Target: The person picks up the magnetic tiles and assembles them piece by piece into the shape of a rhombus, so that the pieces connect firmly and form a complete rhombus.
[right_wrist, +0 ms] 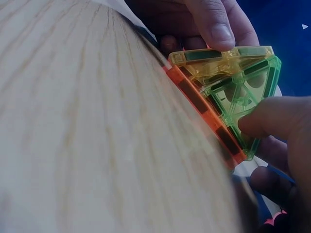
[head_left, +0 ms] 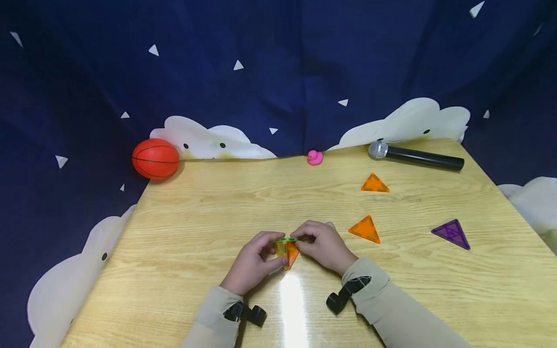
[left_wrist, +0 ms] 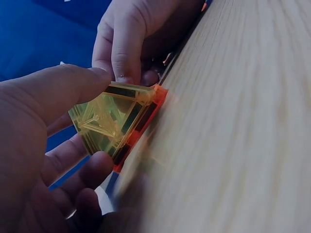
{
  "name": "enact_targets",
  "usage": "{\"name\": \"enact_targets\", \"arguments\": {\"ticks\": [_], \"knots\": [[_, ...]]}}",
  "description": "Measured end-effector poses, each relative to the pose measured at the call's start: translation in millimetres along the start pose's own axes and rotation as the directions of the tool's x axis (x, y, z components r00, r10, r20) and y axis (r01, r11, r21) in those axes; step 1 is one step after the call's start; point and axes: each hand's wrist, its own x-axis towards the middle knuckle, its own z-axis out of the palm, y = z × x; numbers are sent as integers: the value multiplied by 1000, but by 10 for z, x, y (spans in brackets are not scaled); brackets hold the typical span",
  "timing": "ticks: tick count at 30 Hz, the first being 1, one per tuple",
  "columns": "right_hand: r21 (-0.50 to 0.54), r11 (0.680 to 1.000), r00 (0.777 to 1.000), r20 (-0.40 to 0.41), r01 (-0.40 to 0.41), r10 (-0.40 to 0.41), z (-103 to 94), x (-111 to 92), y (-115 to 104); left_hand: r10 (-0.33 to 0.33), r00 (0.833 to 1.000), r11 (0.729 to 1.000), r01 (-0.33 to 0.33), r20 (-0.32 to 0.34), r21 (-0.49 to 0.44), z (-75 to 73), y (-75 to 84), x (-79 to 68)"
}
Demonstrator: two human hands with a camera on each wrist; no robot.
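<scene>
Near the front middle of the table, my left hand (head_left: 254, 263) pinches a yellow triangular magnetic tile (left_wrist: 132, 91) between thumb and fingers. My right hand (head_left: 325, 247) holds a green triangular magnetic tile (right_wrist: 273, 77), its thumb on the tile's face. Both tiles stand up from an orange triangular tile (right_wrist: 199, 103) lying flat on the table, their lower edges along its sides. In the right wrist view the yellow and green tiles lean together in a corner. From the head, fingers cover part of all three.
Two loose orange triangles (head_left: 366, 229) and a purple triangle (head_left: 453, 234) lie to the right on the wooden table (head_left: 196, 208). Along the back are a red ball (head_left: 155, 159), a pink duck (head_left: 315, 157) and a black microphone (head_left: 424, 158). A dark blue curtain (head_left: 261, 63) hangs behind.
</scene>
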Motion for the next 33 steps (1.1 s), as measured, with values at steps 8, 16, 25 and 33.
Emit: {"name": "enact_targets", "arguments": {"ticks": [8,16,25,33], "knots": [[29,998,999,-9,-53,53,-18,-10,-11,-7,1000,1000,8,-18,18,6,11,10],[125,989,997,3,-80,80,-87,-19,-28,-32,999,999,32,-43,13,-3,-10,6],[87,995,998,-39,-51,54,-228,-74,-34,-38,995,999,41,-90,33,-36,-82,32],[73,996,996,-75,-41,47,-397,-191,26,-93,986,995,96,-138,15,-106,-161,66]]}}
